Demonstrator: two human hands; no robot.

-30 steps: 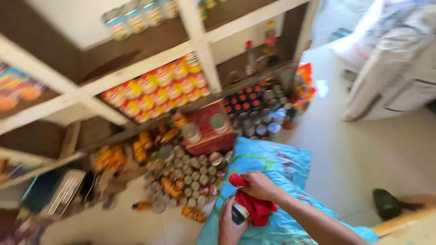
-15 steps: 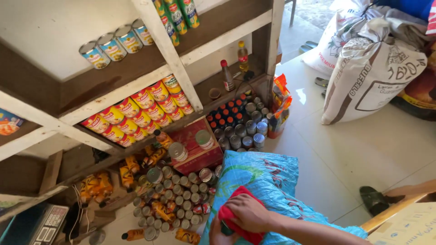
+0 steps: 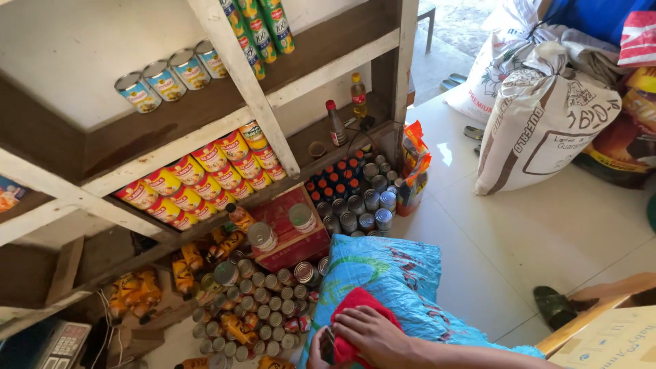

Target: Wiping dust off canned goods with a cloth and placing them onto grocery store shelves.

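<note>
At the bottom edge my right hand (image 3: pixel 372 335) lies over a red cloth (image 3: pixel 355 304) and presses it around a small dark can (image 3: pixel 329 346). My left hand (image 3: pixel 316 354) shows only a thumb and part of the fingers, gripping that can from the left. Both hands rest above a blue woven sack (image 3: pixel 389 266) that bulges up from the floor. Most of the can is hidden by the cloth and my fingers.
Wooden shelves (image 3: pixel 246 82) hold rows of cans. Several silver tins (image 3: pixel 266 314) and a red box (image 3: pixel 287 232) stand on the floor left of the sack. Large white sacks (image 3: pixel 540 130) sit at the right, a sandal (image 3: pixel 553 307) on the tiles, a scale (image 3: pixel 58 345) at lower left.
My hands with the red cloth have sunk toward the bottom edge. The right hand has slid over the cloth, covering more of the can. The view has steadied on the shelves.
</note>
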